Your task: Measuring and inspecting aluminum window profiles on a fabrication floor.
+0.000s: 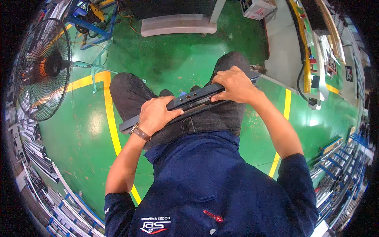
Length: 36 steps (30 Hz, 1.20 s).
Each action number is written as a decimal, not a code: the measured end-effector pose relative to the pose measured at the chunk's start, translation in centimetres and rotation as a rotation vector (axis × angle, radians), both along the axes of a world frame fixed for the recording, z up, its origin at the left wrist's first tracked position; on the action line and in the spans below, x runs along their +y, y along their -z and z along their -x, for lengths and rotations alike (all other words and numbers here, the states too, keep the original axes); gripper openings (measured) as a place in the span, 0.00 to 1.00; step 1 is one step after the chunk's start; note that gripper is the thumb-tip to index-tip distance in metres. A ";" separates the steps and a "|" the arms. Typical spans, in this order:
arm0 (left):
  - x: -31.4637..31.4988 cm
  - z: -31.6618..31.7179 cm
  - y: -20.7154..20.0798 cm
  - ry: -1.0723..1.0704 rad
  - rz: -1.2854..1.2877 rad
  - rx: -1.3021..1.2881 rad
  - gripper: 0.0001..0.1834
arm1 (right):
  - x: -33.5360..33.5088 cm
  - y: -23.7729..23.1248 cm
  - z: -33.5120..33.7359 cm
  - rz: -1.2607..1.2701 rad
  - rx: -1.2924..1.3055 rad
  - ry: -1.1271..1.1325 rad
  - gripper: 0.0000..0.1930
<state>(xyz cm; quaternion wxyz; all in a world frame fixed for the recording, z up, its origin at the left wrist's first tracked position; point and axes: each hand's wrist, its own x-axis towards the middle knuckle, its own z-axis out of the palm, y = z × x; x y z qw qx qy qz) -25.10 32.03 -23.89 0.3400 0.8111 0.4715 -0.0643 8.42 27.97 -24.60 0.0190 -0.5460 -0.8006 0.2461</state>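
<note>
A long dark metal profile bar (192, 103) lies slantwise across my lap, its right end farther off than its left. Several small holes show in its upper face near the middle, and a groove runs along its near side. My left hand (156, 114) is closed over the bar left of the holes, thumb on the near edge. My right hand (233, 85) grips it right of the holes, fingers over the far edge and thumb on the near side. The bar's underside is hidden.
A black standing fan (43, 69) is at the left. Long profiles lie in racks (59, 205) at lower left and more (341, 170) at lower right. Ahead stands a white-based machine (177, 25); a carton (258, 8) sits at upper right. Yellow lines (112, 126) mark the green floor.
</note>
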 end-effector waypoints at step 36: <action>-0.1 -0.4 -0.9 0.029 -0.022 0.032 0.30 | -0.1 0.4 0.2 -0.038 0.003 -0.001 0.29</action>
